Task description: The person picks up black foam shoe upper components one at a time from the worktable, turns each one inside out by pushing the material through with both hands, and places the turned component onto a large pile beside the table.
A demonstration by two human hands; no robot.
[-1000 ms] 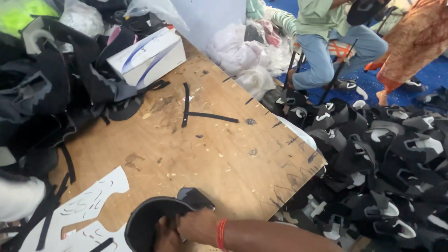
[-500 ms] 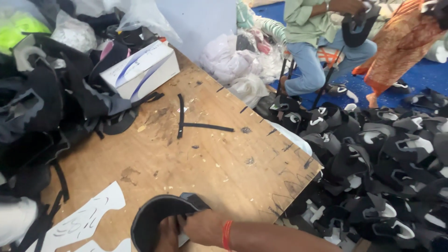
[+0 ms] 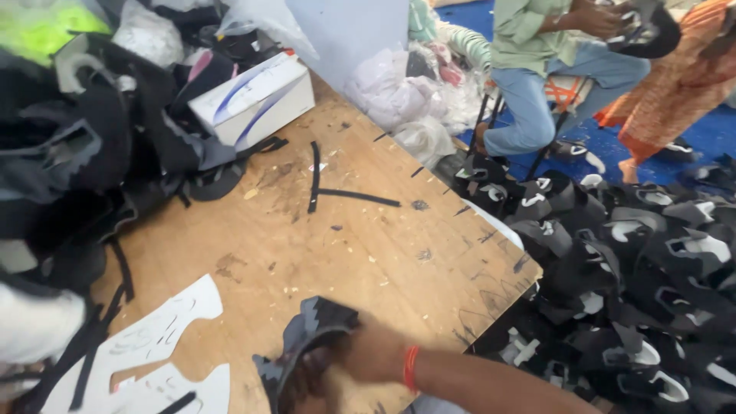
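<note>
Where the wooden table (image 3: 322, 253) ends, right hand (image 3: 368, 354) grip grasping black shoe upper (image 3: 307, 337)

box (image 3: 257, 96) at the board's (image 3: 368, 253) far left; shoe uppers (image 3: 644, 268) piled right.

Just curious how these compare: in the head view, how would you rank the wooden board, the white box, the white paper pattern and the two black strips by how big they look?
1. Wooden board, largest by far.
2. White box and white paper pattern: they look alike, and the pattern lies nearer the camera, so no ranking.
3. Black strips, smallest.
</note>
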